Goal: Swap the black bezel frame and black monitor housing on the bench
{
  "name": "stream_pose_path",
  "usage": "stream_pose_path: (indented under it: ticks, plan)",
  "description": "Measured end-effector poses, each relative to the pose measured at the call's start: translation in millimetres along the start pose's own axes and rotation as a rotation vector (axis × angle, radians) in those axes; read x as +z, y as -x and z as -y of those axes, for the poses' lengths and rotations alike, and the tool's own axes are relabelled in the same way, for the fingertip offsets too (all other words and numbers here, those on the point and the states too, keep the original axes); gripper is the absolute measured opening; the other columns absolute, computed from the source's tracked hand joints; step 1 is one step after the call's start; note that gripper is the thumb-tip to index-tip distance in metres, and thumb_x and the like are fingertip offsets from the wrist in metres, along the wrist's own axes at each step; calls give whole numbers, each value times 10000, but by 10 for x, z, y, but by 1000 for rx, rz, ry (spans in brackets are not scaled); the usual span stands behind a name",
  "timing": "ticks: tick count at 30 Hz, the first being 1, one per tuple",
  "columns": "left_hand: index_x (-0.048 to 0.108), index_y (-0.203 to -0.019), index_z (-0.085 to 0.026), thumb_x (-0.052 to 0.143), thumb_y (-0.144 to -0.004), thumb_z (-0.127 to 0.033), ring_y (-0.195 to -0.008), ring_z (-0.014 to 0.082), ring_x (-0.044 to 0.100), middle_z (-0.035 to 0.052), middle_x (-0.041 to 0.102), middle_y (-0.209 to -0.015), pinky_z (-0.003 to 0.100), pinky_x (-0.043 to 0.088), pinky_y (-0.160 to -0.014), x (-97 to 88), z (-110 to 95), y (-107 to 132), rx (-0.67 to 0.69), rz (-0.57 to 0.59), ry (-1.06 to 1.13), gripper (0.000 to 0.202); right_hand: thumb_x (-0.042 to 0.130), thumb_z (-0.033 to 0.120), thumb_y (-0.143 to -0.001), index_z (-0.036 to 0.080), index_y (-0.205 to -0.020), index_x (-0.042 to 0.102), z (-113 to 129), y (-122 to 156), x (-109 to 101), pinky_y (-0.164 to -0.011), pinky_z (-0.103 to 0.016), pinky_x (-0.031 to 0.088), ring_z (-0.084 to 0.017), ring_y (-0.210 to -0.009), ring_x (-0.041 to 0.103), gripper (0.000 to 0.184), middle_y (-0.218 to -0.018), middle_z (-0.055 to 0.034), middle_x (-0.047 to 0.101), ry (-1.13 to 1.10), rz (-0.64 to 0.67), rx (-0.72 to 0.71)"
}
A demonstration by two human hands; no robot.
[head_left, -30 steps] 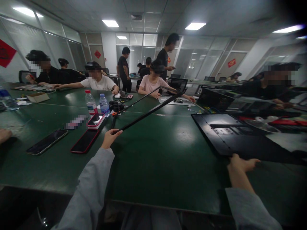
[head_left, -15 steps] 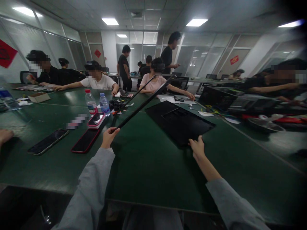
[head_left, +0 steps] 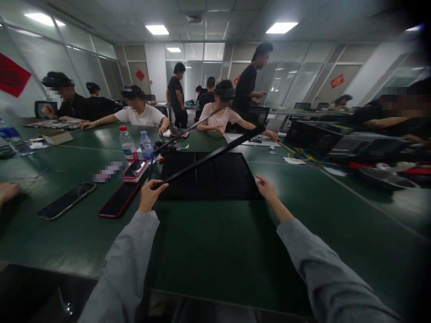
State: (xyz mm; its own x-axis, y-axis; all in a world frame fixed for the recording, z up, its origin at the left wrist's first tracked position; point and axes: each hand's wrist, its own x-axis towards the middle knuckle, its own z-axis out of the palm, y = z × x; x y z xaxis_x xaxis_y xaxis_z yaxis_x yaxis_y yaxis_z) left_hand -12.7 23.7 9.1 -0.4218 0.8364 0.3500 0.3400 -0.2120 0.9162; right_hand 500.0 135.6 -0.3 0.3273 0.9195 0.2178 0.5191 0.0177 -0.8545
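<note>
"Left of centre in the frame, what does the left hand [head_left: 150,196] have?"

"A thin black frame [head_left: 215,154], pinched between thumb and fingers near one corner. One long bar slants from there toward the upper right, its far end raised off the green table [head_left: 215,244]."

"And under that bar?"

"A flat black panel [head_left: 215,181], at the middle of the picture. The bar crosses in front of it."

"The right hand [head_left: 268,190]?"

"Right of centre, at the panel's right edge, fingers partly curled. I can't tell whether they grip the edge or only touch it."

"What sits near the left hand?"

"Just left of it lies a red-edged phone [head_left: 120,200], with a pink-cased phone [head_left: 135,169] by its far end. Farther left, a dark phone [head_left: 68,199] lies aslant. Above them in the picture, a red-capped bottle [head_left: 128,146] and a blue-capped bottle [head_left: 147,146] stand side by side."

"Anyone across from us?"

"A person in a pink top [head_left: 217,119], upper centre, partly behind the frame. At the far left edge, another person's hand [head_left: 8,191] rests on the table."
</note>
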Motion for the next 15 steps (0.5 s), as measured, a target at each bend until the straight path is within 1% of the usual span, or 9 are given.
stream_pose_path:
  ticks: [1, 3, 6, 8, 9, 11, 12, 14, 15]
  plan:
    - [744, -893, -180, 827, -624, -568, -850, 216, 666, 54, 730, -865, 328, 501, -799, -13, 2, 0, 20, 9, -34, 480, 567, 310, -781, 94, -1197, 680, 9, -20, 6, -723, -337, 498, -167, -664, 563, 482, -703, -31, 643, -31, -70, -19]
    - [748, -903, -200, 815, -648, -575, -885, 221, 665, 53, 733, -903, 338, 493, -833, -24, -11, 12, 60, 29, -127, 458, 555, 357, -816, 130, -1162, 673, 32, -22, -22, -767, -353, 516, -187, -739, 615, 431, -788, -58, 683, -205, -112, -7]
    - [750, -913, -234, 808, -685, -558, -939, 225, 654, 46, 734, -957, 367, 468, -903, 23, -76, 81, 157, 47, -323, 401, 553, 442, -862, 209, -1074, 637, 86, 15, -144, -776, -348, 552, -201, -820, 675, 326, -849, -65, 710, -608, 13, 85]
    - [749, -888, -247, 819, -696, -528, -989, 236, 643, 41, 735, -967, 410, 419, -986, 90, -134, 153, 238, 47, -454, 348, 535, 542, -880, 237, -999, 616, 116, 26, -229, -750, -359, 575, -216, -847, 694, 337, -870, -75, 720, -806, 137, 150]
    - [748, -881, -255, 823, -699, -518, -1011, 242, 638, 36, 737, -966, 438, 382, -1029, 128, -161, 191, 271, 49, -506, 328, 528, 591, -878, 241, -974, 612, 120, 24, -255, -731, -366, 583, -225, -851, 696, 373, -885, -83, 723, -850, 192, 173]
    - [745, -868, -267, 822, -710, -507, -1029, 249, 636, 27, 739, -964, 478, 318, -1081, 195, -199, 255, 312, 72, -573, 297, 588, 626, -839, 239, -962, 618, 98, 15, -255, -703, -368, 587, -229, -832, 693, 407, -902, -86, 723, -814, 248, 177]
    - [742, -867, -271, 817, -718, -508, -1034, 251, 636, 24, 739, -968, 490, 297, -1093, 222, -209, 279, 322, 90, -595, 289, 651, 600, -805, 235, -973, 625, 72, 14, -228, -706, -367, 585, -225, -813, 687, 403, -891, -78, 720, -742, 235, 152]
    - [738, -876, -276, 801, -733, -521, -1043, 257, 633, 25, 740, -989, 503, 283, -1099, 257, -215, 310, 323, 129, -626, 291, 733, 509, -752, 220, -995, 640, -2, 30, -130, -767, -384, 574, -220, -806, 673, 389, -857, -62, 707, -530, 130, 39]
    - [736, -889, -278, 793, -738, -529, -1052, 261, 630, 27, 740, -1003, 510, 278, -1101, 268, -213, 318, 321, 149, -640, 298, 725, 482, -756, 211, -1010, 648, -43, 48, -68, -828, -409, 561, -227, -845, 670, 379, -870, -67, 706, -410, 47, -42]
